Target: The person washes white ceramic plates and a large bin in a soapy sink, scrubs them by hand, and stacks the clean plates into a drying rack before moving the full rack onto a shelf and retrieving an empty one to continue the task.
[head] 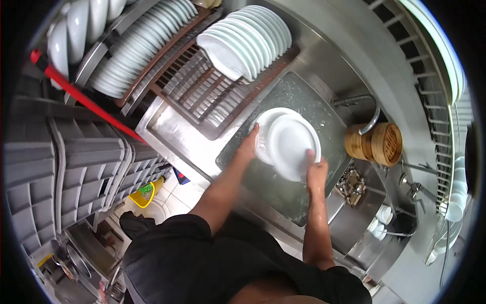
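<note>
Over a stainless steel sink full of cloudy water [281,197], my left hand [248,142] grips the left edge of a white plate [263,146]. A second white plate [290,142] overlaps it on the right, and my right hand [317,169] holds that one by its lower right rim. The right hand is slightly blurred. Above the sink, several white plates [246,41] stand on edge in a brown plastic rack [212,129].
Bamboo steamers [372,144] stand right of the sink beneath a curved faucet [374,117]. A second basin holds metal items [351,182] and small white cups [381,220]. Grey crates [87,163] and a red pole [91,102] are at left. A wire rack [442,140] hangs at right.
</note>
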{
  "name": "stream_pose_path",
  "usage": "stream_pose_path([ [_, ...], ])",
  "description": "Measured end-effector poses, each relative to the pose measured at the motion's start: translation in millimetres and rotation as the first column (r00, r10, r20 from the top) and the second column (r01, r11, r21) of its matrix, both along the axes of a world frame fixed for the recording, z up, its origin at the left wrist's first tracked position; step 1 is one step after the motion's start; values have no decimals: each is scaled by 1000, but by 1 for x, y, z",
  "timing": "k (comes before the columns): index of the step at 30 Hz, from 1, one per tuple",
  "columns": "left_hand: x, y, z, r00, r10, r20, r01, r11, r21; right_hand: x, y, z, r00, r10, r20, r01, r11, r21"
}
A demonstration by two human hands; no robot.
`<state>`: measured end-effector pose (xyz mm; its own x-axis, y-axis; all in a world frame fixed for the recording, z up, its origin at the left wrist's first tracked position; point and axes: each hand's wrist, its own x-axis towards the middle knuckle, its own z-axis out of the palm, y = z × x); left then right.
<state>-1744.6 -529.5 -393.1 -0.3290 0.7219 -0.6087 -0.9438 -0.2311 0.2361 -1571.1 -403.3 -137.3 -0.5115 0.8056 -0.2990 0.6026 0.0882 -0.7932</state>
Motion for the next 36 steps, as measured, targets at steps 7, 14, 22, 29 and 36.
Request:
stream_pose_path([
  [7,-9,-12,-17,994,2,-107,-26,974,-226,-127,-47,144,833,489,-258,-276,772,573],
  [14,-4,-10,-22,950,-78,-302,-62,902,-426,-292,-62,97,705,682,-192,-272,510,816],
  [22,4,-24,-40,948,-129,-292,-7,906,-423,-266,-60,24,797,600,-65,-245,421,873],
  [29,17,-14,-24,958,-255,-132,264,963,50,3,20,-134,834,-146,533,-116,896,428],
  [36,18,-11,-1,979,-159,-126,107,933,-345,51,37,-231,884,-466,-34,275,577,-769],
])
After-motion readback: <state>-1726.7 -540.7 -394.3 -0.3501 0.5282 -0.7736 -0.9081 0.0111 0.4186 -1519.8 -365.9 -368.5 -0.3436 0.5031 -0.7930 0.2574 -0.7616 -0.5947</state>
